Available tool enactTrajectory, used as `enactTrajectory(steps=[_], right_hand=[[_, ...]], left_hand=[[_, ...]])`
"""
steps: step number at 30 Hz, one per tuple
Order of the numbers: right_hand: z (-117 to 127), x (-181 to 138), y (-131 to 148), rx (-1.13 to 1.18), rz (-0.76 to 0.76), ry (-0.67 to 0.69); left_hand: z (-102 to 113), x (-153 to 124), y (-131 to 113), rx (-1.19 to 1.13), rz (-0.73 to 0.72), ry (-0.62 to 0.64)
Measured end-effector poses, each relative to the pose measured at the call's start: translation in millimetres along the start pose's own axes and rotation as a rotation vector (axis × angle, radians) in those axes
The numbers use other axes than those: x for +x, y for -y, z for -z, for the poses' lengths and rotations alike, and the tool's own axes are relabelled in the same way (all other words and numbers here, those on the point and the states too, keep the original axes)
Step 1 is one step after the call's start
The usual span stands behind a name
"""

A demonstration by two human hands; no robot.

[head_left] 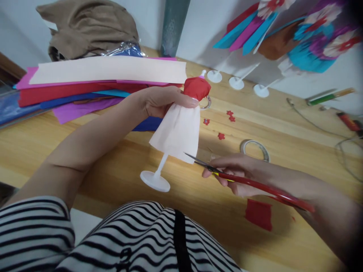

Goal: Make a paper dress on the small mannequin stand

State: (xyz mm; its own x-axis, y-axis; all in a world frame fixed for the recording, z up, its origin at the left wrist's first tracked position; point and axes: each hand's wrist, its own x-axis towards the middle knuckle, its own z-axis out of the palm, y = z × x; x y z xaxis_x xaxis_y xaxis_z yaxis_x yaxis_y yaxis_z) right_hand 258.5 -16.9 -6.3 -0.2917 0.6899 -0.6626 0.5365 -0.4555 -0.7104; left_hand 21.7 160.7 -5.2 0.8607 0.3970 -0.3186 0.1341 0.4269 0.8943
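– While the left hand pinches the white skirt high up, over the table, the right hand grips scissors, tips by the hem. Risk?
– Ragged cut, probably, if the stand swings mid-snip.

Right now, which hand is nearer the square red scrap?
Right. The right hand, holding scissors, is just beyond the square red scrap; the left hand is farther away, leftward, holding the red-and-white piece.
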Motion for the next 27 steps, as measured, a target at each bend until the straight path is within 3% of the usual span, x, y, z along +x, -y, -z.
enactTrajectory(steps=[3,7,12,18,27], right_hand=[[-2,0,13,0.017,0.017,0.176],[-3,0,30,-0.072,0.035,0.168],[-4,-1,34,-0.083,0.016,0.179],[-6,-3,39,-0.111,0.015,0.204],[-2,-4,47,-0.287,0.022,0.237]], left_hand=[[-2,1,1,0.009,-0.012,-0.015],[-1,3,5,0.033,-0.025,0.000],[3,4,8,0.047,-0.001,0.109],[0,3,8,0.000,0.064,-0.048],[-3,2,5,-0.041,0.116,0.057]])
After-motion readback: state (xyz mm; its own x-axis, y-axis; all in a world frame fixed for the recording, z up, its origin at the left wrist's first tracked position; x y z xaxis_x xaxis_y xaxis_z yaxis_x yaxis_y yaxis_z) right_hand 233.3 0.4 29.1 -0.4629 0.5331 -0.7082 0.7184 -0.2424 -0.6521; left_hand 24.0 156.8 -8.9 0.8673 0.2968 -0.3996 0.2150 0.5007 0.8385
